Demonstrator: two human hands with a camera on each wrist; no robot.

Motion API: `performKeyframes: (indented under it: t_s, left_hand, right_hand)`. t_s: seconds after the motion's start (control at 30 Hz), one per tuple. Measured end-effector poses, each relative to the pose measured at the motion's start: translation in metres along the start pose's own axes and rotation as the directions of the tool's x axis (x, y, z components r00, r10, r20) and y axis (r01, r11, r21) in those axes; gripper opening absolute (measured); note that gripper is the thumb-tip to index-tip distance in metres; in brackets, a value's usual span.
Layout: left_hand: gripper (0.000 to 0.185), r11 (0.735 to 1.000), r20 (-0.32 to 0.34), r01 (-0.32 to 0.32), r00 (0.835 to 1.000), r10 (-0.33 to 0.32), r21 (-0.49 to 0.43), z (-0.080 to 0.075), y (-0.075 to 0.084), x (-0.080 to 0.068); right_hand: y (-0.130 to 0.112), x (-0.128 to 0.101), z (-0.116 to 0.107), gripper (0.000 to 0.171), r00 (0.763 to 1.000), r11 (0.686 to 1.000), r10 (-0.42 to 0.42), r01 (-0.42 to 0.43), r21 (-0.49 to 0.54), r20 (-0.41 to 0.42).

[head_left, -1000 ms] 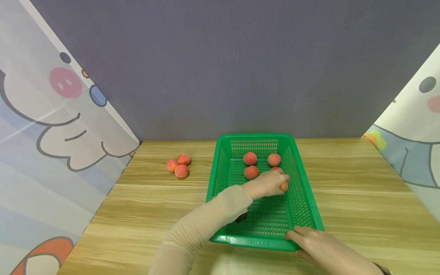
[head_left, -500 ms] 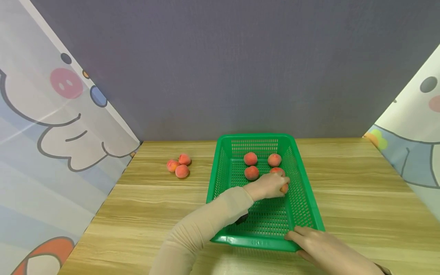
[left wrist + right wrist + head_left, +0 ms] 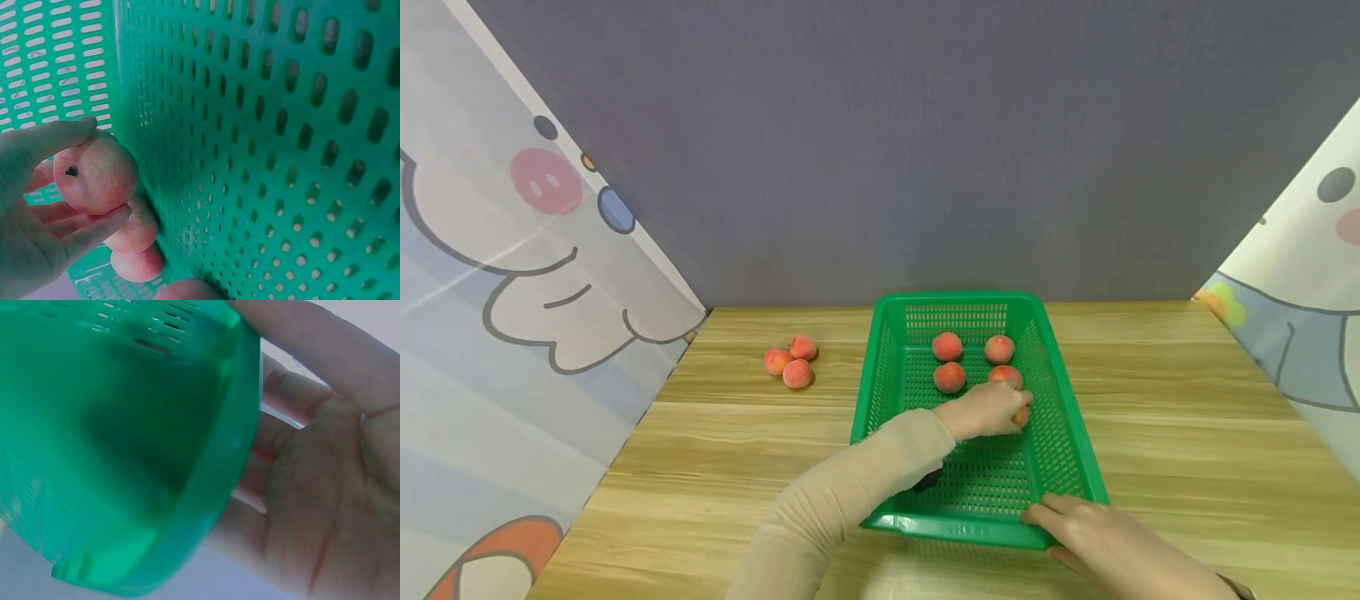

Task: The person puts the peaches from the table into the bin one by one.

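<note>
One peach (image 3: pixel 103 174) is held by the left hand (image 3: pixel 987 410) inside the green basket (image 3: pixel 955 528), near four other peaches (image 3: pixel 950 377). The basket's near right corner is gripped by the right hand (image 3: pixel 1093 532). Three more peaches (image 3: pixel 798 374) are bunched on the wooden table (image 3: pixel 1187 425), left of the basket

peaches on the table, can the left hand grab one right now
Probably not yet: the left hand is inside the basket, holding another peach, which it would likely need to release first.
</note>
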State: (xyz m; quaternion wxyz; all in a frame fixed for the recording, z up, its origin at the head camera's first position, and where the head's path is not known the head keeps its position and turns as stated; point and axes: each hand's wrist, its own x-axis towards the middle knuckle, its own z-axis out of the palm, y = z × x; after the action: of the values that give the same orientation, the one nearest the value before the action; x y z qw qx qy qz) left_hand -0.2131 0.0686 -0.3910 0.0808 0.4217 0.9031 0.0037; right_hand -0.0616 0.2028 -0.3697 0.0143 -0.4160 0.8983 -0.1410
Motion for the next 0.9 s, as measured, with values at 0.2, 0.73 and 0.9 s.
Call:
performKeyframes:
  t_s: [0.2,0.73,0.9]
  left_hand:
    - [0.027,1.000,-0.021,-0.016,1.000,0.017,0.013,0.0032,-0.0005,0.0012]
    - [0.025,0.999,-0.017,-0.030,0.999,0.031,0.039,0.0091,0.0006,0.0015]
    - [0.023,0.999,-0.024,-0.038,0.999,0.039,0.036,0.0088,0.0001,0.0013]
  right_hand:
    - [-0.0005,-0.0004,-0.0020,0.032,1.000,1.000,0.006,-0.007,0.019,0.024]
    - [-0.0004,-0.0008,0.0006,0.032,1.000,1.000,-0.007,0.007,-0.018,-0.005]
    - [0.0001,-0.0003,0.0010,0.032,1.000,1.000,-0.008,0.008,-0.014,-0.009]
